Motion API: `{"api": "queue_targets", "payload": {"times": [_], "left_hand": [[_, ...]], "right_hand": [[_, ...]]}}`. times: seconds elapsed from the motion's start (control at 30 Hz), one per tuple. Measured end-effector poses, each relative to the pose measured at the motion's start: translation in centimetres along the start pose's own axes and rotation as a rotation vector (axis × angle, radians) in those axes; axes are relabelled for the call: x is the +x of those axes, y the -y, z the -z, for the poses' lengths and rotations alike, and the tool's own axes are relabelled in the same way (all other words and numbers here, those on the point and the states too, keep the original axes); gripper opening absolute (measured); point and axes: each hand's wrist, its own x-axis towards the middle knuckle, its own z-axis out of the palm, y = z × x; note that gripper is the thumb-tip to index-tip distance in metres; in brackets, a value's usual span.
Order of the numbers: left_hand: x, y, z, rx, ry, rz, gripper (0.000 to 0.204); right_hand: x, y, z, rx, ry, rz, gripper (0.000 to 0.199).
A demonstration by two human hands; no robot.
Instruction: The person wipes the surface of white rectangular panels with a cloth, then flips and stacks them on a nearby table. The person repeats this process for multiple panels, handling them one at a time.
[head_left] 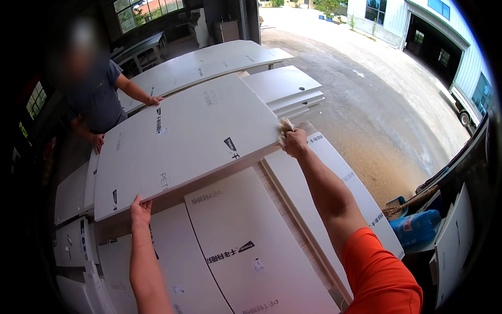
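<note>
A large white panel (183,136) with printed marks lies across the middle, its near edge above the boards below. My left hand (140,211) grips that near edge toward the panel's left end, with the thumb at the top; some fingers are hidden. At the near right corner, my right hand (294,142) is closed round a bunched, pale rag (285,131), which touches the panel's edge. Across from me, another person's hand (155,100) rests on the far edge, and their other hand (98,142) is at the left end.
More white boards (246,225) lie below and nearer me, with a long board (334,193) to the right. Behind are a stack of smaller panels (287,86) and another wide panel (198,63). A blue bag (415,227) and leaning boards (455,240) stand at the right.
</note>
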Motion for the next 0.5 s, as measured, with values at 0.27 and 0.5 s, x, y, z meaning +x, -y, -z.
{"api": "queue_targets", "payload": {"times": [0.27, 0.5], "left_hand": [[-6.0, -1.6, 4.2, 0.054, 0.014, 0.029, 0.025], [-10.3, -2.5, 8.6, 0.166, 0.107, 0.112, 0.024]], "right_hand": [[-10.8, -2.6, 6.5, 0.001, 0.074, -0.159, 0.021], [-15.1, -2.8, 12.1, -0.136, 0.217, -0.242, 0.031]]}}
